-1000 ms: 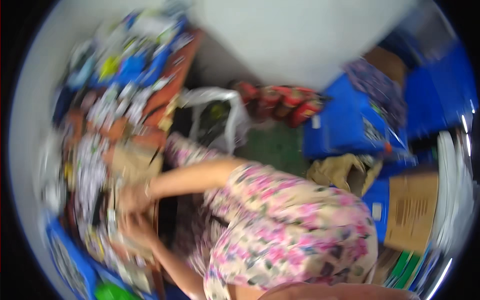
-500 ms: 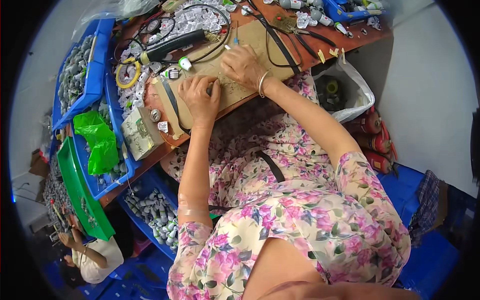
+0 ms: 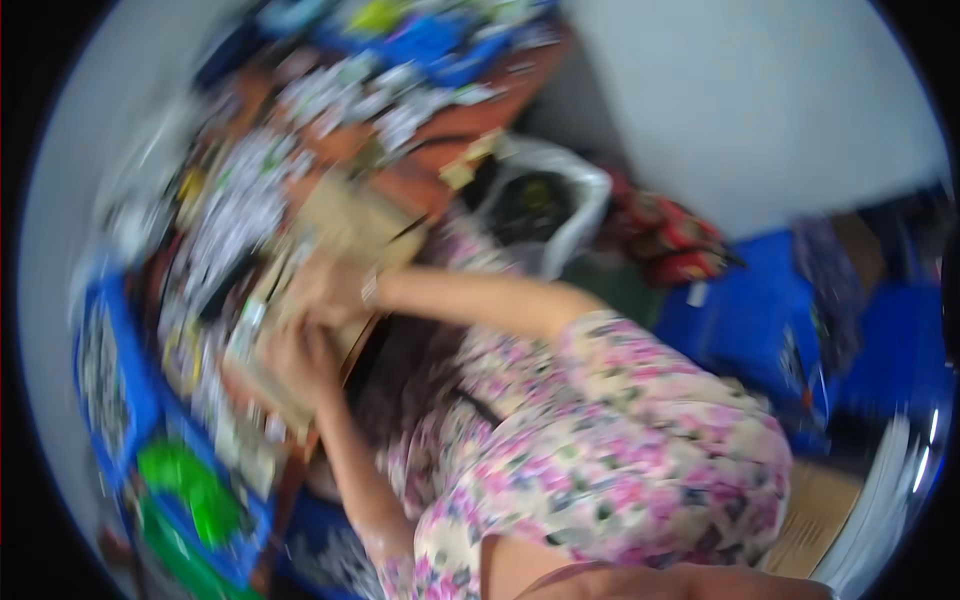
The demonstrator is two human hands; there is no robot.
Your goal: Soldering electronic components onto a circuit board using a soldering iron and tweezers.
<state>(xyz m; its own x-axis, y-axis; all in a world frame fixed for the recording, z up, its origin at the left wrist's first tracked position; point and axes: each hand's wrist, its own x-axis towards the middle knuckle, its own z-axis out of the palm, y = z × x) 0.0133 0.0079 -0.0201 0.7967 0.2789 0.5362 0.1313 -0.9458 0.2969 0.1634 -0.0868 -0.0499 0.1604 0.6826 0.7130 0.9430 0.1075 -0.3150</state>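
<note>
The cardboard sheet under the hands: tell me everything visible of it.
The cardboard sheet is tan, flat and looks like plain corrugated board, lying on the cluttered brown workbench amid small pale parts. Motion blur hides its edges and anything printed on it. The right hand rests on its near part; the left hand lies at its near edge. Whether either grips anything is unclear.

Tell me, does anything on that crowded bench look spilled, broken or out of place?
Nothing clearly does, though the picture is heavily blurred. Both the left hand and the right hand rest on a brown cardboard sheet amid small scattered parts. A white bag hangs at the bench's edge, seemingly on purpose.
</note>
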